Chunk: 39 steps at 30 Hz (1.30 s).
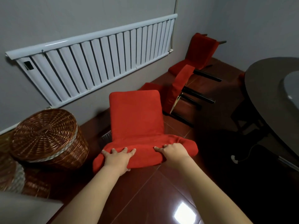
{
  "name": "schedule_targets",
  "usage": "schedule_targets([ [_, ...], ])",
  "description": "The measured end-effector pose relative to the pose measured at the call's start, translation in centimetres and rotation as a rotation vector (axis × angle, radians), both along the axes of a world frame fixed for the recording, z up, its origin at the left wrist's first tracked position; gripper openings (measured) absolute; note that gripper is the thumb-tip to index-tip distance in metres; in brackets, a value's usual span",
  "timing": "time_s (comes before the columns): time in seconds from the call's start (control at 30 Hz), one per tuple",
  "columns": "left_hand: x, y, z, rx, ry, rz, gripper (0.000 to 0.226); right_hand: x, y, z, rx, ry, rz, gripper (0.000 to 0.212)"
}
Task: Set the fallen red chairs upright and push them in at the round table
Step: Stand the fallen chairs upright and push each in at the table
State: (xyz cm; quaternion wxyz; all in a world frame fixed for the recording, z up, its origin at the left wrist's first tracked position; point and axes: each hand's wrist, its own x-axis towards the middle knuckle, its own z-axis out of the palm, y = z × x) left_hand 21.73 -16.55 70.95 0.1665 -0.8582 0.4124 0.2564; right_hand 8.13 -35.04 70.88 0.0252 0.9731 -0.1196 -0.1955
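A white radiator point(97, 62) spans the far wall; the round worktop point(267, 97) fills the right edge. The near red chair point(135, 117) stands at centre, with a second chair point(182, 88) and a third chair point(200, 50) tipped over far right. The left hand point(117, 158) and right hand point(174, 151) grasp its backrest top.

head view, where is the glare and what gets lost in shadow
In the head view, a bright glare patch sits on the glossy floor tiles; the floor under the round table falls into deep shadow; the wide lens bows the radiator; the nearest red chair is sharp.
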Motion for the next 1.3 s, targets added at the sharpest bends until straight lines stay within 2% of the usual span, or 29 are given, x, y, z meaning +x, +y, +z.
schedule_targets([
  [0.23, 0.4, 1.8, 0.3, 0.015, 0.041, -0.07, 0.081, -0.3, 2.5, 0.8, -0.009, 0.038, -0.026, 0.063],
  [0.43, 1.4, 2.9, 1.7, 0.018, 0.058, -0.156, 0.082, -1.0, 4.9, 2.4, -0.054, -0.008, -0.073, 0.063],
  [0.67, 0.5, 4.6, 0.8, 0.018, 0.084, -0.239, 0.08, -3.1, 7.7, 1.3, -0.083, -0.022, -0.146, 0.064],
  [1.0, 1.1, 6.3, 1.0, -0.027, 0.044, -0.4, 0.078, -4.3, 10.9, 2.1, -0.113, -0.014, -0.19, 0.064],
  [1.3, 1.6, 4.3, 3.1, -0.116, 0.023, -0.532, 0.08, -6.3, 11.0, 3.3, -0.128, -0.125, -0.342, 0.064],
])
